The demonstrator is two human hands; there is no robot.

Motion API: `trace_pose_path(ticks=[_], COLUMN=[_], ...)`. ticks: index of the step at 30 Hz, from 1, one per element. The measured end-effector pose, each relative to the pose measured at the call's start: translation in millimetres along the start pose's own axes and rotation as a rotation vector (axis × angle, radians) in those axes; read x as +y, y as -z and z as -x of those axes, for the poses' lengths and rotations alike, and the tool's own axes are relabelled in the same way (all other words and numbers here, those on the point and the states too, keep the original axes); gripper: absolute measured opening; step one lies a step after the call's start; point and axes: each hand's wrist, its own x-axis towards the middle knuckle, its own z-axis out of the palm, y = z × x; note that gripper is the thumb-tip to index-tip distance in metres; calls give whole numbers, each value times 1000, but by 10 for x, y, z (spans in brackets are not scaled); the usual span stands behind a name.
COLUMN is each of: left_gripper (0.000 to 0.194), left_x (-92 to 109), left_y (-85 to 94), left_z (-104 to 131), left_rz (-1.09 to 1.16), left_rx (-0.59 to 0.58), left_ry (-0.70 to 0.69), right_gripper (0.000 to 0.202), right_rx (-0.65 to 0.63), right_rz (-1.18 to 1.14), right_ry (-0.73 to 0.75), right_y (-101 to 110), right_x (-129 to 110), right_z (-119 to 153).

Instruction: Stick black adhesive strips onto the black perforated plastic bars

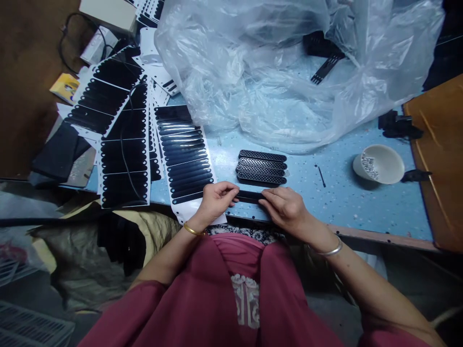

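Along the near edge of the desk [361,207], centred before the person, lies the work: one black bar [249,195], crosswise between the hands. Left hand [216,201]: closed in a pinch at the bar's left end. Right hand [287,207]: thumb and fingers closed on the right end.

Handling, as judged: grip near both ends with light, equal fingertip pressure, so the bar neither twists nor bows. Align by the long edges, with the middle in plain view. Low wrists close to the desk edge should steady both hands; a one-sided pull would probably skew it.

Appearance: bar narrow, straight, dark; a lengthwise line divides the visible middle into two bands. Both ends are covered by fingers, and its underside cannot be seen. Just beyond it, patterned bars [262,166] lie side by side, lattice faces up. Left of these, a sheet [186,159] carries glossy black strips with rounded, holed ends.
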Motion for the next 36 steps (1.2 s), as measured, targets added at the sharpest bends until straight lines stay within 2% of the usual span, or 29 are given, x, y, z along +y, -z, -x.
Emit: trace_pose_path(ticks=[5, 10, 19, 25, 28, 33, 36], left_gripper=[28, 26, 25, 24, 23, 23, 23], left_x=[-27, -32, -11, -24, -24, 9, 21], left_y=[9, 18, 32, 29, 36, 40, 38], left_z=[-3, -7, -5, -5, -1, 3, -3], left_rz=[-8, -17, -49, -48, -50, -60, -95], left_rx=[1, -10, -22, -13, -8, -32, -40], left_ry=[-35, -46, -72, -68, -71, -68, -70], right_gripper=[16, 17, 24, 24, 23, 19, 16], right_rx=[64, 122, 122, 64, 155, 417, 439], right_rz=[-200, -263, -286, -304, -264, -183, -240], right_ry=[-75, -110, -66, -124, -222, -569, -661], right_y=[-26, -86, -122, -76, 26, 123, 59], right_x=[47, 75, 125, 130, 130, 122, 103], right_z=[31, 71, 135, 136, 217, 506, 592])
